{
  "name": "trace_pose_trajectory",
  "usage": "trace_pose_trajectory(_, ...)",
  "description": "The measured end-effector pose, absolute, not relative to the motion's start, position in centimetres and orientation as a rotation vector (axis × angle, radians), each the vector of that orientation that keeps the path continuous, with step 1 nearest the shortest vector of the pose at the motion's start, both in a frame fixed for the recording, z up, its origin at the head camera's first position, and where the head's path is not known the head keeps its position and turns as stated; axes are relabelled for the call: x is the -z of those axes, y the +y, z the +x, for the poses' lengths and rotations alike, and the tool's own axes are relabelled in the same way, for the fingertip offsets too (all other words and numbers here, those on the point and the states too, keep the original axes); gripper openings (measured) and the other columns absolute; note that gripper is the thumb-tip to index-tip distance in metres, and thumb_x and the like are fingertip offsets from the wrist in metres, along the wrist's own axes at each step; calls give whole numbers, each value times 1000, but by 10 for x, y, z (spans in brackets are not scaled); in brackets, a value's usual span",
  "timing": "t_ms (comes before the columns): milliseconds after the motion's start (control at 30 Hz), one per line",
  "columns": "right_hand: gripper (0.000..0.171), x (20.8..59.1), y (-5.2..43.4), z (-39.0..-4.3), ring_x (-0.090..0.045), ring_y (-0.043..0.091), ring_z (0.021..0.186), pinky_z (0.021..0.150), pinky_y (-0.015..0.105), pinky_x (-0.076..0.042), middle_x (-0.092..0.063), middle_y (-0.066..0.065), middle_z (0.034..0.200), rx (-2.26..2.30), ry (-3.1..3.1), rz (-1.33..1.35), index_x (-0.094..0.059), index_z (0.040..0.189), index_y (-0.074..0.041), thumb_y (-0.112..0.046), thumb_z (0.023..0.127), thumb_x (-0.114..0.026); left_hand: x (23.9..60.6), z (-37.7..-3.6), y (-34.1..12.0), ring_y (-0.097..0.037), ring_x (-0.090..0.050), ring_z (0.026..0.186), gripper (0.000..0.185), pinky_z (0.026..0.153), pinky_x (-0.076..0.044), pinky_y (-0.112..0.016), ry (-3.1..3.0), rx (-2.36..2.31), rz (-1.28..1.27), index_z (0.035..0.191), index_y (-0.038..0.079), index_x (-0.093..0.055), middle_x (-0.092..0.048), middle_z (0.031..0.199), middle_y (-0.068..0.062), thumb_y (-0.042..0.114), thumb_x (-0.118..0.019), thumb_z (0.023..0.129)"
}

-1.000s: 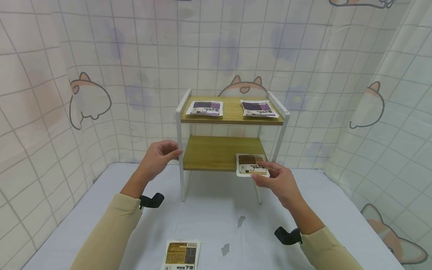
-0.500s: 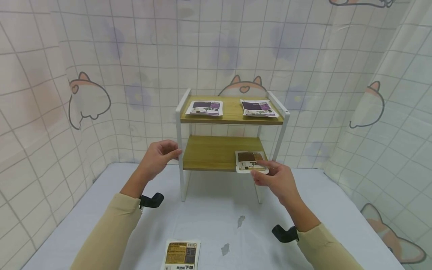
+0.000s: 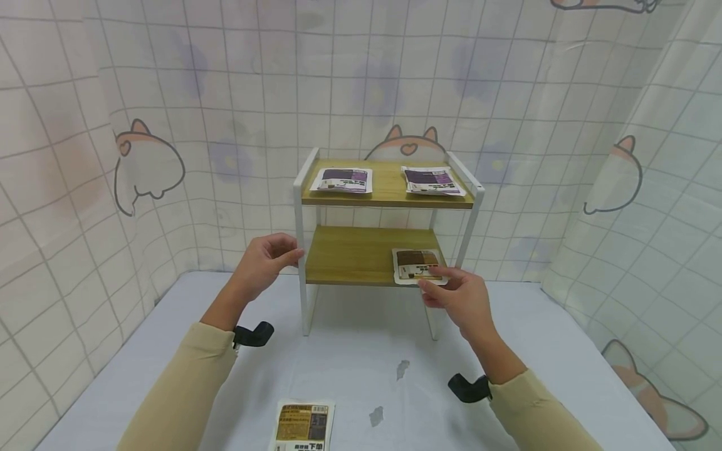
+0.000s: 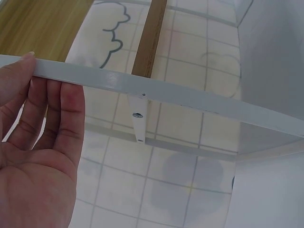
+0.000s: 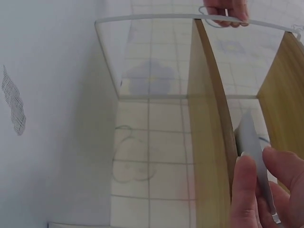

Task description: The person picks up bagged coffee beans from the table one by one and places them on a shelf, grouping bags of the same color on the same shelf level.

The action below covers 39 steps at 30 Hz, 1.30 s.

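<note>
A small two-tier shelf [image 3: 361, 250] with wooden boards and a white metal frame stands on the table. My left hand [image 3: 266, 260] grips its left front post [image 4: 111, 80], thumb on one side and fingers on the other. My right hand [image 3: 459, 300] pinches a flat brown-and-white packet [image 3: 414, 263] between thumb and fingers. This packet lies over the right front part of the lower board. In the right wrist view the packet [image 5: 254, 147] appears edge-on, close along the board [image 5: 213, 95].
Two purple-and-white packets, one left [image 3: 344, 180] and one right [image 3: 431, 180], lie on the top board. Another brown-and-white packet [image 3: 303, 427] lies on the white tablecloth [image 3: 350, 369] at the front. A grid-patterned curtain [image 3: 282, 81] encloses the back and sides.
My right hand has moved slightly forward and left, carrying the packet further over the lower board. My left hand has stayed on the post.
</note>
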State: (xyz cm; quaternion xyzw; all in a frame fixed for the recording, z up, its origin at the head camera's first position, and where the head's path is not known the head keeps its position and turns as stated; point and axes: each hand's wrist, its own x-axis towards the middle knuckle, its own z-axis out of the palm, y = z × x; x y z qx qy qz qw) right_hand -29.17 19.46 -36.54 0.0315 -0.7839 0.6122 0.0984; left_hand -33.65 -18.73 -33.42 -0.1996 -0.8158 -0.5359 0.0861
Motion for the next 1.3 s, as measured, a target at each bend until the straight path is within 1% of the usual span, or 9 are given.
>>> trace_pose_trajectory(300, 48, 369, 193, -294, -76, 15, 74, 72, 30, -63, -74, 11, 87, -1856, -2267, 84, -70, 127, -4, -23, 86, -85, 332, -336, -187, -23, -70, 99, 33, 101, -54, -44, -2432, 1599, -592, 117, 1, -68, -72, 112, -14, 29, -68, 100)
trace_pose_trajectory(400, 47, 371, 191, -294, -77, 16, 73, 71, 29, -63, -76, 14, 89, -1849, -2245, 59, -71, 126, -4, -24, 85, -85, 332, -335, -187, -22, -70, 98, 34, 99, -55, -40, -2426, 1606, -605, 118, -1, -68, -72, 113, -14, 29, -68, 100)
trace_pose_trajectory(500, 47, 374, 190, -294, -77, 17, 73, 70, 27, -62, -76, 19, 96, -1831, -2226, 47, -71, 125, -5, -27, 86, -84, 333, -336, -187, -23, -71, 98, 35, 98, -56, -38, -2423, 1610, -614, 118, -1, -67, -72, 113, -15, 28, -68, 100)
trace_pose_trajectory(600, 46, 377, 187, -295, -77, 17, 72, 69, 27, -62, -76, 21, 99, -1823, -2197, 48, -72, 124, -4, -28, 86, -84, 333, -335, -186, -23, -71, 98, 32, 99, -56, -40, -2424, 1605, -611, 117, 1, -68, -72, 113, -14, 28, -68, 100)
trace_pose_trajectory(733, 44, 380, 185, -297, -77, 17, 71, 68, 29, -62, -77, 18, 97, -1826, -2156, 55, -73, 121, -4, -28, 86, -84, 333, -335, -186, -24, -71, 98, 28, 100, -55, -44, -2419, 1614, -612, 115, 5, -70, -72, 113, -15, 28, -68, 100)
trace_pose_trajectory(833, 42, 381, 183, -297, -77, 17, 70, 68, 29, -62, -78, 18, 96, -1839, -2130, 59, -73, 120, -4, -26, 86, -84, 333, -335, -187, -24, -71, 98, 26, 100, -55, -44, -2416, 1616, -615, 114, 7, -70, -72, 113, -15, 28, -68, 100)
trace_pose_trajectory(1000, 41, 380, 180, -298, -76, 16, 68, 67, 29, -62, -78, 20, 97, -1861, -2099, 57, -73, 120, -3, -25, 87, -83, 333, -335, -187, -24, -71, 98, 26, 100, -55, -43, -2414, 1608, -623, 114, 7, -70, -72, 112, -14, 29, -68, 100)
trace_pose_trajectory(1300, 37, 378, 175, -299, -75, 13, 65, 65, 27, -62, -78, 21, 97, -1837, -2090, 21, -74, 118, -1, -22, 88, -83, 334, -336, -187, -23, -71, 98, 35, 98, -56, -39, -2421, 1601, -625, 118, -1, -68, -72, 113, -15, 29, -68, 100)
